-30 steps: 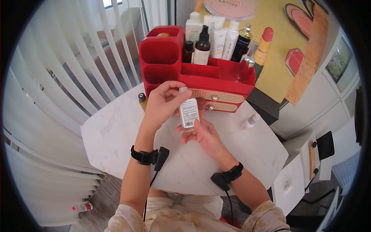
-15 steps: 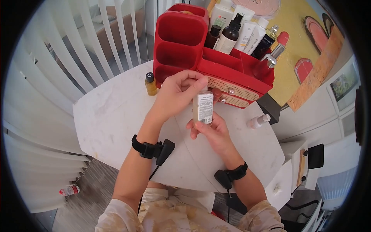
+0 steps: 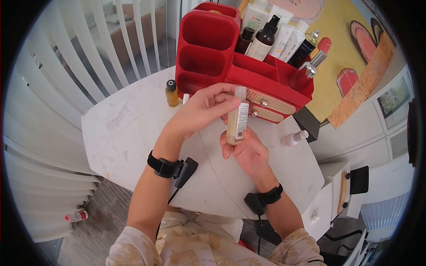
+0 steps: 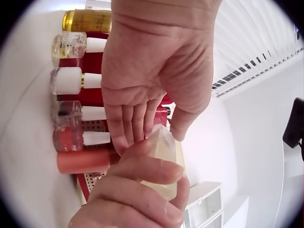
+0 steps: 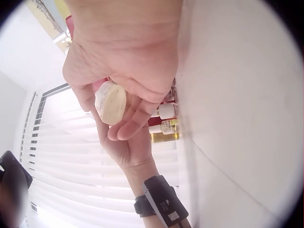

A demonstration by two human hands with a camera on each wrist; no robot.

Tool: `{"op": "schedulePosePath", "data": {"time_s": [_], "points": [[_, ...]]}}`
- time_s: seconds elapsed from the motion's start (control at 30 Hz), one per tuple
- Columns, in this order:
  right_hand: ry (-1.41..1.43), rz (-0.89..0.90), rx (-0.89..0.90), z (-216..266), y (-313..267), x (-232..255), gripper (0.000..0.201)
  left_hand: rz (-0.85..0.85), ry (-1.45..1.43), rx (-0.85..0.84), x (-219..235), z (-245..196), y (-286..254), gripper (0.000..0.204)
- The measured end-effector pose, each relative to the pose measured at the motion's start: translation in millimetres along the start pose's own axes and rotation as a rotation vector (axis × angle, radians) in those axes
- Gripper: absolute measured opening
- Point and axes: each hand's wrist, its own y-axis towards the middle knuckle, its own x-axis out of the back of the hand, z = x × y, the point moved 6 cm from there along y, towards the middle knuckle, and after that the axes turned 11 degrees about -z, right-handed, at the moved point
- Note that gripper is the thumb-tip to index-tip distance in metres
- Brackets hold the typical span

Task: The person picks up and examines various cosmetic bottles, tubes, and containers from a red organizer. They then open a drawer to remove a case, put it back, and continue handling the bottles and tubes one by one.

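Observation:
Both hands hold a small clear bottle [image 3: 234, 126] of pale yellowish liquid upright above the table, a white printed label on one side. My left hand [image 3: 199, 108] pinches it high up, thumb and fingertips just below the translucent cap [image 3: 240, 92]. Around its lower end curl the fingers of my right hand [image 3: 252, 153]. In the right wrist view the flat bottle base [image 5: 114, 105] faces the camera between those fingers. Beyond the hands, a row of small bottles with white caps, including a white one [image 4: 66, 80], shows in the left wrist view beside a coral tube [image 4: 80, 162].
A red organizer [image 3: 208, 40] with drawers stands at the back of the white table [image 3: 128, 133], holding several bottles and tubes. An amber bottle [image 3: 172, 94] with a black cap stands at its left. A small pinkish bottle [image 3: 294, 138] stands on the right.
The bottle has turned in the hands: its label faced the camera earlier and now points right, with the clear side showing. The head view has also shifted.

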Motion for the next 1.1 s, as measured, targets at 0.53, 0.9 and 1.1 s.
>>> {"op": "schedulePosePath", "data": {"time_s": [0.53,0.9,1.1], "points": [[0.089,0.11,-0.081,-6,-4,-1,0.068,0.073,-0.019,-0.004,-3,0,-3,0.039],[-0.024,0.132,-0.095,-6,0,-11,0.076,-0.218,0.025,0.055,12,-1,4,0.036],[-0.054,0.146,-0.067,-7,-2,-10,0.074,-0.323,-0.08,0.072,21,3,5,0.044]]}}
